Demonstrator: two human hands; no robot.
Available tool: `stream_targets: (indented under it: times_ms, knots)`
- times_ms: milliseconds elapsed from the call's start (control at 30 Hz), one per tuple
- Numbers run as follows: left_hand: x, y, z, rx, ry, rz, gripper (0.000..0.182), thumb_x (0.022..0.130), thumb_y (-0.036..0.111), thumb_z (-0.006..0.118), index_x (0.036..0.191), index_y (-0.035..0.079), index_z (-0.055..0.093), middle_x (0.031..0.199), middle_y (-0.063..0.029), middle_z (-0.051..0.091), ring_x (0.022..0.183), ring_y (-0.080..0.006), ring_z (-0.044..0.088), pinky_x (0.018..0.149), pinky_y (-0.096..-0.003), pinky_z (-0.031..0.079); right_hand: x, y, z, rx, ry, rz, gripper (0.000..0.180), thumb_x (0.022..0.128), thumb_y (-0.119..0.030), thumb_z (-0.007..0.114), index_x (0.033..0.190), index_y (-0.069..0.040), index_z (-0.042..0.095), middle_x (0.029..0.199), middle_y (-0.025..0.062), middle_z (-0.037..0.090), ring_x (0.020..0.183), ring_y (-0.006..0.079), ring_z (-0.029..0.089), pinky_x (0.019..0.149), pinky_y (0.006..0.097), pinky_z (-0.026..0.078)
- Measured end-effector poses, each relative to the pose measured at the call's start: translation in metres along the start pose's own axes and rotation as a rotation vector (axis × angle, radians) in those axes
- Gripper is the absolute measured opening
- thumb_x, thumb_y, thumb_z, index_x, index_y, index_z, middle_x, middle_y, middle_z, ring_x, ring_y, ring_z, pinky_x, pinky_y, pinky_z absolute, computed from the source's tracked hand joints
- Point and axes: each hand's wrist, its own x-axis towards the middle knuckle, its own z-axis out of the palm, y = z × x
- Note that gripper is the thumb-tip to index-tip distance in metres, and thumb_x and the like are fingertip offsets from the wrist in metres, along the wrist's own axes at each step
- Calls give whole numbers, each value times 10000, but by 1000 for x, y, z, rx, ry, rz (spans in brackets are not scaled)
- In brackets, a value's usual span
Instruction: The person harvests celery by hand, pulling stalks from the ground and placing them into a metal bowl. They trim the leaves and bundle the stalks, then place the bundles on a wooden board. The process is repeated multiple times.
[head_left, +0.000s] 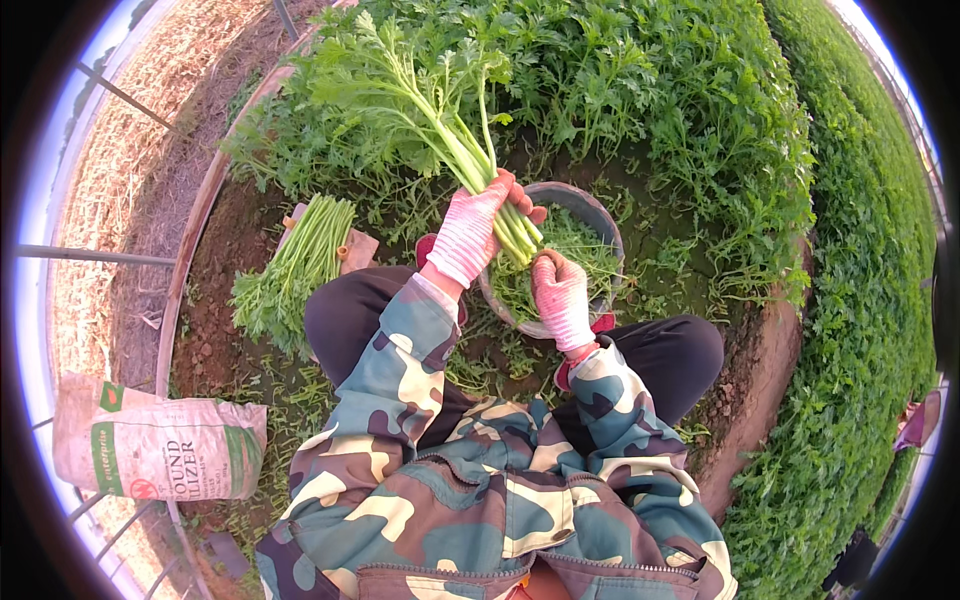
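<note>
My left hand (480, 217), in a pink and white knit glove, grips a bunch of leafy green stalks (459, 146) with cut ends towards me and leaves pointing away. Just below those ends is my right hand (559, 292), in a matching glove, its thumb and forefinger together at the stalk tips; whether it pinches anything is hard to tell. Beneath both hands a round dark tub (611, 225) holds loose green trimmings (574, 240). Left of my knee lies a stack of similar stalks (311, 247) on a small wooden stand (360, 251).
Dense leafy plants (600, 67) grow ahead, with another green bed (862, 300) at the right beyond a soil ridge (761, 397). A printed woven sack (165, 442) lies at the lower left. Metal poles (105, 255) and a curved edging (191, 240) border the left side.
</note>
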Motion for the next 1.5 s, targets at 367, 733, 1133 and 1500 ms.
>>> stream_targets:
  times_ms: [367,733,1133,1500]
  knots:
    - [2,-27,3,236,86,149,172,1002,207,490,1116,80,475,1015,-122,687,830,-180,658,702,-311,552,24,-21,46,544,260,135,343,1014,-357,442,1165,-69,552,1009,60,625,794,124,614,542,227,508]
    - [-7,-26,15,-20,33,185,414,919,236,654,1282,78,531,1142,-18,615,1016,-121,573,886,-278,476,72,-66,37,209,296,-195,153,908,-154,669,860,-11,646,712,9,636,635,63,567,579,206,472]
    - [-122,202,-92,2072,758,668,1475,294,483,913,1476,12,167,1494,-204,281,1397,-412,247,1136,-591,113,119,-186,217,-63,-589,-593,148,846,-120,712,835,11,645,639,52,603,558,73,506,513,256,422]
    - [-93,164,-333,2018,943,-240,727,663,364,783,1297,137,511,1175,-119,577,1099,-293,559,973,-409,400,224,81,431,-239,-820,-242,337,810,-305,734,955,-13,646,802,104,662,725,188,608,722,320,491]
